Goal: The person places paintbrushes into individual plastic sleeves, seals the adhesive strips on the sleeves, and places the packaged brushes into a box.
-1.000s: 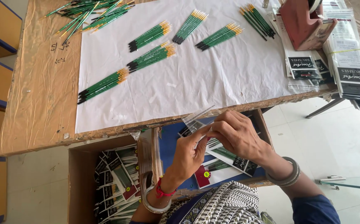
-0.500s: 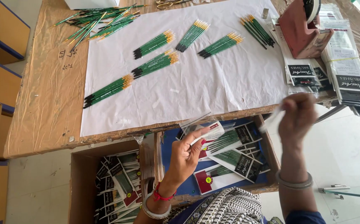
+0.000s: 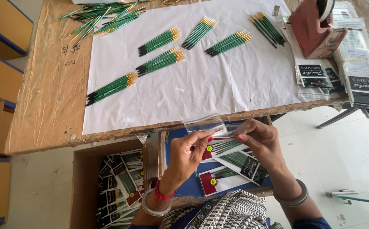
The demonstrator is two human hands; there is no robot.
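Head view: half a second ago the right hand (image 3: 263, 142) was lifted up by the bench edge near the stacked packets; it has now come back down and met the left hand (image 3: 188, 154) below the bench (image 3: 44, 106). Both hands now share the clear plastic sleeve (image 3: 205, 125), which before sat in the left hand alone. The left fingers (image 3: 203, 138) are pressed together, pinching the sleeve's lower edge; the right fingers (image 3: 240, 132) pinch its other end, nails painted pink. The sleeve is thin, glossy, see-through film, held flat just under the bench's front edge and above an open cardboard box (image 3: 235, 169) of packed brush sets with dark header cards.

The bench is wrapped in crinkled brown paper, with a smooth white sheet (image 3: 193, 89) laid over its middle. On the sheet lie small bundles of green-handled paintbrushes (image 3: 159, 61), slim and straight with yellow ferrule ends. A loose heap of the same brushes (image 3: 99, 17) lies at the far edge. A reddish-brown tape dispenser (image 3: 314, 34) stands beside stacks of flat printed packets (image 3: 363, 68). A second box (image 3: 116, 186) of packed sets sits lower left.
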